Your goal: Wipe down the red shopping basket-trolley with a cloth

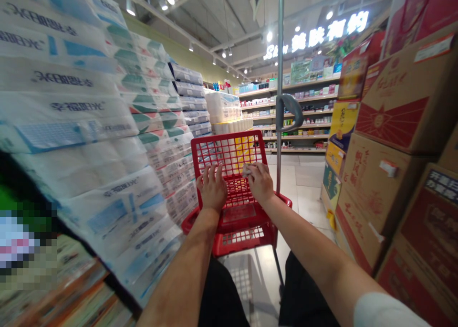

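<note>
A red plastic shopping cart (229,136) with a grid-like basket stands directly in front of me. My left hand (213,187) is over the left side of the basket, fingers apart and pointing forward, with nothing visible in them. Whether its palm rests on the cart cannot be made out. Over the right side of the basket, my right hand (260,180) has its fingers curled together around a small, pale, crumpled piece (246,170), perhaps paper or tissue. Through the grid, no goods show clearly inside the cart.
Tall stacks of wrapped tissue packs (89,107) line the left side. Cardboard boxes (372,174) are piled on the right. A metal pole (279,164) with a grey looped handle (294,112) rises beside the cart. Stocked shelves (307,98) stand ahead beyond the tiled floor (304,188).
</note>
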Available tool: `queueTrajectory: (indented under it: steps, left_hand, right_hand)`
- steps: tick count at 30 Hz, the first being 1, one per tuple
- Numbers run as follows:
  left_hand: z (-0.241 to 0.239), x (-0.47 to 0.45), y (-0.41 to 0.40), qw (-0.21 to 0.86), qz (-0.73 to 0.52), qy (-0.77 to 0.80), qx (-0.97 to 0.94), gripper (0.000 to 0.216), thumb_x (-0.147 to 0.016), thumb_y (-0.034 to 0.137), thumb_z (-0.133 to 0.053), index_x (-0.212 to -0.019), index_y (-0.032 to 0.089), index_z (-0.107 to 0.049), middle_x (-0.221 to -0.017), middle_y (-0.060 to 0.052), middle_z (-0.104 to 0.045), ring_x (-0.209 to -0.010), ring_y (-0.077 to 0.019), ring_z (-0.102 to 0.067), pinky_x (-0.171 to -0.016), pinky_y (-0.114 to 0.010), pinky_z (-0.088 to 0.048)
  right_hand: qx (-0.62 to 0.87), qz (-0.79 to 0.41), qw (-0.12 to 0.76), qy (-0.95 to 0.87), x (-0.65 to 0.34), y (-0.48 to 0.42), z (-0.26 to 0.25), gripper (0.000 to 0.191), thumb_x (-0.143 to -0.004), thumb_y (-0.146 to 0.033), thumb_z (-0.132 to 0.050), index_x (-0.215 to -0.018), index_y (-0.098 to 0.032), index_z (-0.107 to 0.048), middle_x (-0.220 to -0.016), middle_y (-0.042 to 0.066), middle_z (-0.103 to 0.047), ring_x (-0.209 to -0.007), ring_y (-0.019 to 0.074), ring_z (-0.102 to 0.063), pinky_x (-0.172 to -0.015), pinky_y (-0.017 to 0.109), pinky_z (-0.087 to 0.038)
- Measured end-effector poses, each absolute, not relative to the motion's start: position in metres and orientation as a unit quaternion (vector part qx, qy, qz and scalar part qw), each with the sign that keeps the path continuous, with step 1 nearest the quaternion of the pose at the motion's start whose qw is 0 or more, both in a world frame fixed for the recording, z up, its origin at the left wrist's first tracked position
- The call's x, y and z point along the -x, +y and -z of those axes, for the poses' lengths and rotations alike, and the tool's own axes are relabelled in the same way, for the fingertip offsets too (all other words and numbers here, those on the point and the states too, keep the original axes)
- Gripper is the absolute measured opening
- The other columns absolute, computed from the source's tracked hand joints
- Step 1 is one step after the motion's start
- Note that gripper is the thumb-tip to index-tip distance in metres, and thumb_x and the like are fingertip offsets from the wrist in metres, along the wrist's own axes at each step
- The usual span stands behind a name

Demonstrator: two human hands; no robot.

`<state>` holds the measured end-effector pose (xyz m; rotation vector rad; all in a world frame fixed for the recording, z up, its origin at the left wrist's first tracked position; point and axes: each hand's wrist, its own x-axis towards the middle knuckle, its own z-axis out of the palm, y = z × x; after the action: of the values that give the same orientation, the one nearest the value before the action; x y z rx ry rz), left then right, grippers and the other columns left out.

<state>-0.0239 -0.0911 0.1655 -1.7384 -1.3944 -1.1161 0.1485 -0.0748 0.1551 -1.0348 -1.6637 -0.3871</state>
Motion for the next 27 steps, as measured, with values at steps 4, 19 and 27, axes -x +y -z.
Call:
queueTrajectory:
  steps: [4,19,27]
  left_hand:
    - [-0.1654,0.0232,-0.0908,0.321,0.428,-0.531,0.657,0.046,-0.091,0.021,-0.039,-0.136,0.02,-0.047,-0.139,-0.013,-0.05,-0.136,-0.0284,-0.034,-0.106,-0.048,-0.023]
    - [-0.1651,0.0236,-0.0907,0.308,0.428,-0.534,0.661,0.049,-0.089,0.02,-0.04,-0.137,0.021,-0.046,-0.14,-0.013,-0.049,-0.137,-0.0284,-0.033,-0.106,-0.048,-0.024]
    - [-0.1653,0.0234,-0.0906,0.325,0.422,-0.531,0.659,0.048,-0.09,0.02,-0.04,-0.137,0.02,-0.046,-0.139,-0.013,-0.05,-0.135,-0.0287,-0.035,-0.105,-0.048,-0.024]
  right_hand:
    - [0.416,0.161,0.496,-0.745,-0.1503,-0.0758,-0.1549,0.027,-0.087,-0.014,-0.05,-0.107,-0.022,-0.065,-0.113,0.008,-0.058,-0.109,0.0235,-0.049,-0.091,0.036,-0.048]
    - [0.491,0.131,0.527,-0.681,-0.1538,-0.0752,-0.1553,0.02,-0.081,-0.015,-0.056,-0.098,-0.019,-0.063,-0.107,0.009,-0.058,-0.102,0.0241,-0.051,-0.087,0.036,-0.048]
    - [0.502,0.124,0.461,-0.721,-0.1492,-0.0764,-0.1532,0.012,-0.084,-0.022,-0.057,-0.092,-0.022,-0.065,-0.101,0.007,-0.061,-0.091,0.0213,-0.057,-0.076,0.031,-0.05]
